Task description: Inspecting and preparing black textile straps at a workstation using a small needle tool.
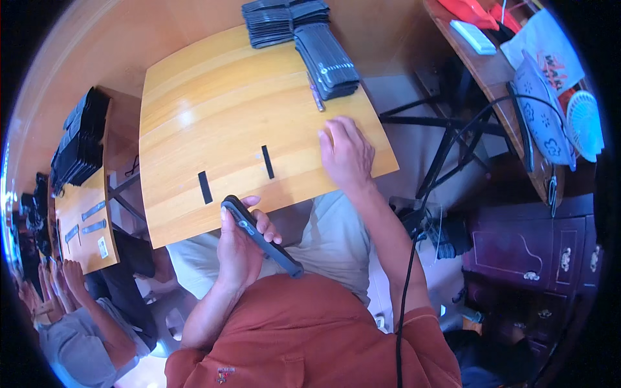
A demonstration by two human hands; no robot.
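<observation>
Within left hand [237, 251], long dark item [266, 242].

My left hand [238, 251] grips a long dark piece [266, 244] between thumb and fingers, by the worktop's [220, 116] near edge. On my feed, my right hand [349, 154] sits loosely curled over the right side. Two short black strips [205, 187] lie apart; beyond, a pen [315, 96] lies just beside stacked dark pieces [328, 61]. Far left, I see a co-worker's hands [59, 284].
</observation>
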